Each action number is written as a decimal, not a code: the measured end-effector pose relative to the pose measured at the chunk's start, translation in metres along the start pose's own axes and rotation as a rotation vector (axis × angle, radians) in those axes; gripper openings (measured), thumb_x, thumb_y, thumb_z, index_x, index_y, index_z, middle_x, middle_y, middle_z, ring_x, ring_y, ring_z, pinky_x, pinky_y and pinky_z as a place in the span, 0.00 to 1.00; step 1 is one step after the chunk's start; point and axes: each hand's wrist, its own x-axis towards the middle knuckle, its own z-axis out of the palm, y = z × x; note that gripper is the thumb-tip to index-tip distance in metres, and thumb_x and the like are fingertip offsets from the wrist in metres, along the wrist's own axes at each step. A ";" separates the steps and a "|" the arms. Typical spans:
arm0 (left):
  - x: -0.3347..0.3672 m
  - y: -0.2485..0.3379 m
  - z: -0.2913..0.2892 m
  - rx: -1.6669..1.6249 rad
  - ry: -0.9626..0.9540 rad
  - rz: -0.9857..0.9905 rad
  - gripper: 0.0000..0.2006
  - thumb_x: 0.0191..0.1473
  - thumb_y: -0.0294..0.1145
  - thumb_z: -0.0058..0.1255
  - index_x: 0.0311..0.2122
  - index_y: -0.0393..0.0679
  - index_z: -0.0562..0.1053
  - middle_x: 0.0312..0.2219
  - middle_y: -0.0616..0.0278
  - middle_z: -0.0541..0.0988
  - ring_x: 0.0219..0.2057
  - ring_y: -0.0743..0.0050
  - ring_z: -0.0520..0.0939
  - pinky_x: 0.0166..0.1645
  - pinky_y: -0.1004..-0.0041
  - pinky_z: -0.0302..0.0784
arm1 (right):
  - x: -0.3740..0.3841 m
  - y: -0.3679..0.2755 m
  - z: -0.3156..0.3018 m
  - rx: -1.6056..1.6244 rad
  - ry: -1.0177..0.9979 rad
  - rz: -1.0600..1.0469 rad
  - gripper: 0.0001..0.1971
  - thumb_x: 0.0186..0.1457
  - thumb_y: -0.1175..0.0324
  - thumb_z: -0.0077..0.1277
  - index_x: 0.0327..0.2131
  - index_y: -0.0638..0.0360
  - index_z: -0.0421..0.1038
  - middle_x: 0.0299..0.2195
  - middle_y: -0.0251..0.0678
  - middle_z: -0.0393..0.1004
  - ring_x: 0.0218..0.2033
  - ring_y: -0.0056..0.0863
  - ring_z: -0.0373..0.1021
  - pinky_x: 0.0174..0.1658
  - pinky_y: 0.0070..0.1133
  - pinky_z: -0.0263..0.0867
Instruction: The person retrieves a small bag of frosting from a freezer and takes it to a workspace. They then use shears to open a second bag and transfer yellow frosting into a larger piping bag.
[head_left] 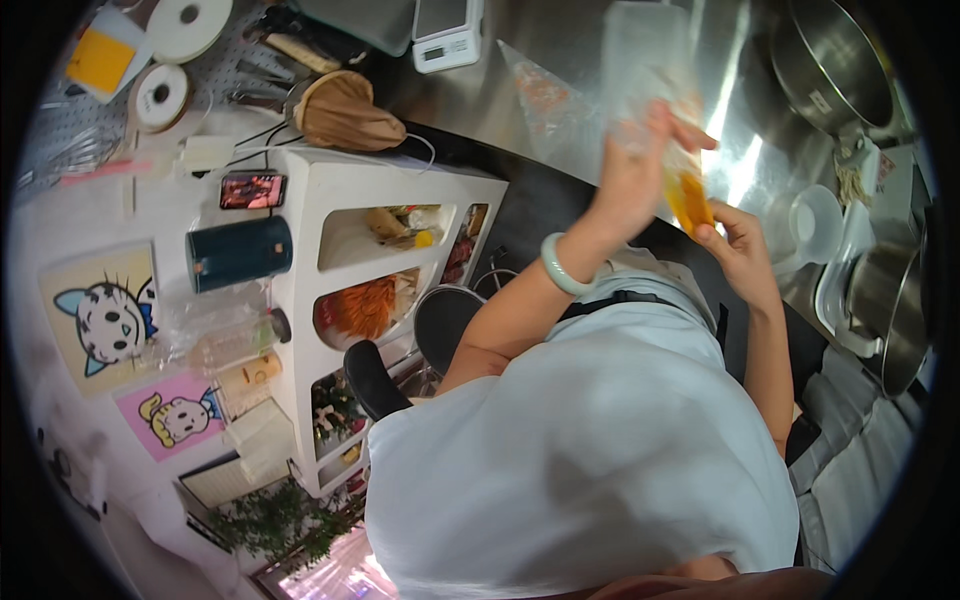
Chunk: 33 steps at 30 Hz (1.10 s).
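Note:
Between my two hands is a clear plastic bag with an orange-yellow filling [688, 197], held over the front edge of the steel counter. My left hand [640, 165], with a pale green bangle on its wrist, closes around the bag's upper part; motion blurs its fingers. My right hand [738, 240] grips the filled lower end between thumb and fingers. Just beyond my left hand shows a blurred, clear boxy shape [645, 50]; whether it belongs to the bag I cannot tell. Left of it, a clear triangular piping bag [545, 90] with orange marks lies flat on the counter.
A white digital scale [447, 45] sits at the back. Steel pots [830, 65] and a translucent tub [808, 225] stand at the right. On the left are a white shelf unit [400, 180], a brown cloth bag [350, 112], a phone [252, 190] and a dark green canister [240, 252].

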 end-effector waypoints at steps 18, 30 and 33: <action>-0.015 0.002 -0.011 -0.066 0.133 -0.081 0.21 0.63 0.40 0.24 0.22 0.39 0.61 0.25 0.48 0.78 0.29 0.72 0.76 0.39 0.74 0.69 | 0.007 -0.013 0.050 -0.067 0.007 -0.044 0.16 0.62 0.64 0.36 0.23 0.64 0.62 0.17 0.31 0.63 0.17 0.17 0.58 0.22 0.17 0.56; -0.005 0.001 -0.009 -0.028 0.020 -0.030 0.22 0.63 0.43 0.25 0.22 0.40 0.61 0.25 0.50 0.78 0.23 0.76 0.74 0.31 0.77 0.69 | 0.005 -0.019 0.043 -0.155 0.039 -0.076 0.13 0.61 0.65 0.38 0.27 0.64 0.62 0.18 0.29 0.62 0.19 0.19 0.56 0.25 0.17 0.56; -0.005 0.002 -0.008 -0.062 0.054 -0.034 0.21 0.63 0.39 0.28 0.20 0.37 0.61 0.20 0.55 0.76 0.25 0.70 0.79 0.30 0.73 0.73 | 0.005 -0.017 0.043 -0.127 0.062 -0.082 0.12 0.61 0.65 0.39 0.28 0.64 0.63 0.18 0.29 0.61 0.20 0.17 0.56 0.25 0.17 0.56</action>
